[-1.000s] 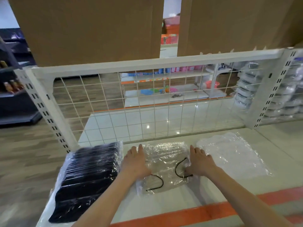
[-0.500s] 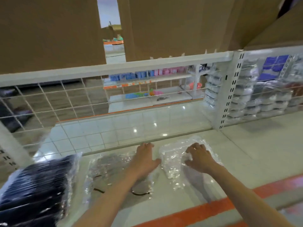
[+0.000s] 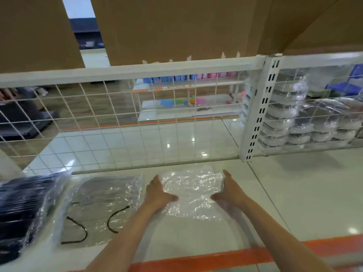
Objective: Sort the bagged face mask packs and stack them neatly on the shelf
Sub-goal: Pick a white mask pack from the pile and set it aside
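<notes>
A clear bagged pack of white face masks lies on the white shelf in front of the wire back grid. My left hand presses against its left edge and my right hand against its right edge, thumbs on top, fingers straight along the sides. To the left lies a flat bagged pack of grey masks with black ear loops. At the far left sits a thick stack of bagged black masks, partly cut off by the frame.
A white wire grid backs the shelf, with a slotted upright post at the right. Behind the grid to the right are several stacked bagged mask packs. Brown cardboard boxes stand above. An orange strip marks the shelf's front edge.
Both hands left the grey pack with black loops and moved right onto the clear white pack, now framing it from both sides. The view has swung to the right.
</notes>
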Demonstrator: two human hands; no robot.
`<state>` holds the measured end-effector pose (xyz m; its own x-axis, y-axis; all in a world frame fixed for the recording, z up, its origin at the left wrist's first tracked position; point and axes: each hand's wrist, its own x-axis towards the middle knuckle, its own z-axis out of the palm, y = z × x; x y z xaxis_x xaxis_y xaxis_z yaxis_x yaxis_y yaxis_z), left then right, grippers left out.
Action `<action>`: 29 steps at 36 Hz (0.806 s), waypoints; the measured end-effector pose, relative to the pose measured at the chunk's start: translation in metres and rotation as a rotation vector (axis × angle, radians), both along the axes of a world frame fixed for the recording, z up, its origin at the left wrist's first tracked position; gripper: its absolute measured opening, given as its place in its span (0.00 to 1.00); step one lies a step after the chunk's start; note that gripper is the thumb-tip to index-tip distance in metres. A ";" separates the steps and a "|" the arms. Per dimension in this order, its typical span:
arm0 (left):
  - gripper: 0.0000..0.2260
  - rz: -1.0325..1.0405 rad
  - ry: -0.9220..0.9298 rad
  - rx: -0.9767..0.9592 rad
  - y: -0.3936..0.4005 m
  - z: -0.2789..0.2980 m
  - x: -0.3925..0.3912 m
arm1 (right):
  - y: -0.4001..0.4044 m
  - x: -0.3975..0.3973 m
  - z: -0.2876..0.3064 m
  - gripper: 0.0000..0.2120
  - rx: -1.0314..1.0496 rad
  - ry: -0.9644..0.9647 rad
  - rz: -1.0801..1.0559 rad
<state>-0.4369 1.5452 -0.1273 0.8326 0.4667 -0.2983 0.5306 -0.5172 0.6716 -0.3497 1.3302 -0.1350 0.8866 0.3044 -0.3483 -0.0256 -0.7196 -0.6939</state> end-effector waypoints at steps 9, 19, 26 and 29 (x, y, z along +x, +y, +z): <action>0.30 0.170 -0.099 -0.471 0.007 0.003 -0.008 | -0.003 -0.005 0.010 0.17 0.347 0.203 -0.070; 0.27 -0.051 -0.508 -0.577 0.014 -0.001 -0.048 | -0.018 -0.037 0.003 0.37 0.714 0.118 0.013; 0.28 -0.096 -0.447 -0.640 0.009 -0.013 -0.052 | -0.017 -0.046 -0.011 0.49 0.792 0.298 0.033; 0.25 -0.167 -0.392 -0.651 0.004 -0.008 -0.054 | -0.019 -0.046 -0.010 0.49 0.792 0.284 0.054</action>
<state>-0.4907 1.5496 -0.1355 0.9777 0.1576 -0.1389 0.1417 -0.0065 0.9899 -0.3952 1.3107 -0.1449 0.7747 0.5922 -0.2219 -0.2552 -0.0283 -0.9665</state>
